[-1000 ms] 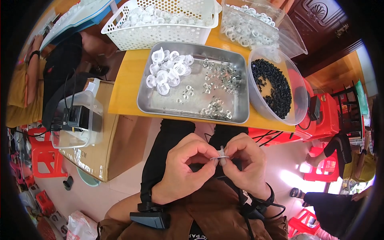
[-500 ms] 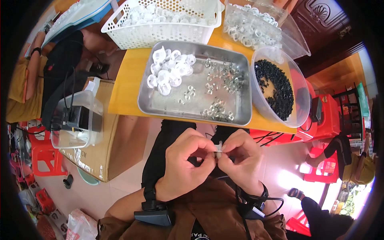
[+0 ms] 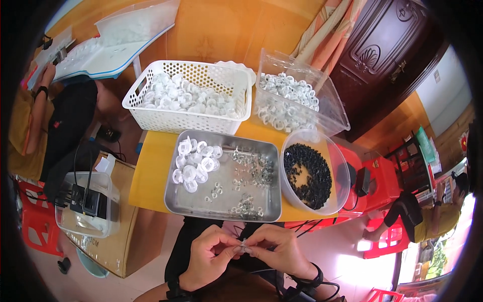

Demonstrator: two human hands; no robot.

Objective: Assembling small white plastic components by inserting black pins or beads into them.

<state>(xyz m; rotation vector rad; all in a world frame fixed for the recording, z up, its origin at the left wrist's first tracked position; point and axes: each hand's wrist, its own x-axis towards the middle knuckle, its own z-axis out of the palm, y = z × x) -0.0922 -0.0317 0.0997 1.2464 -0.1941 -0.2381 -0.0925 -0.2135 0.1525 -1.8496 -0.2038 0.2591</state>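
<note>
A small clear part [image 3: 244, 246] is kept pinched between the fingers of both the left hand [image 3: 209, 255] and right hand [image 3: 279, 251], lowered nearer than before, away from the steel tray [image 3: 221, 211].

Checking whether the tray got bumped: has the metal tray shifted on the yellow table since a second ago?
No. The metal tray sits at the same spot against the yellow table edge; only the camera view shifted.

Surface: small yellow table [image 3: 151, 173] | near edge: steel tray [image 3: 221, 211] with white and metal parts | right: clear round tub [image 3: 342, 173] of black rings | far side: white perforated basket [image 3: 193, 121], clear bin [image 3: 332, 108] of white rings
</note>
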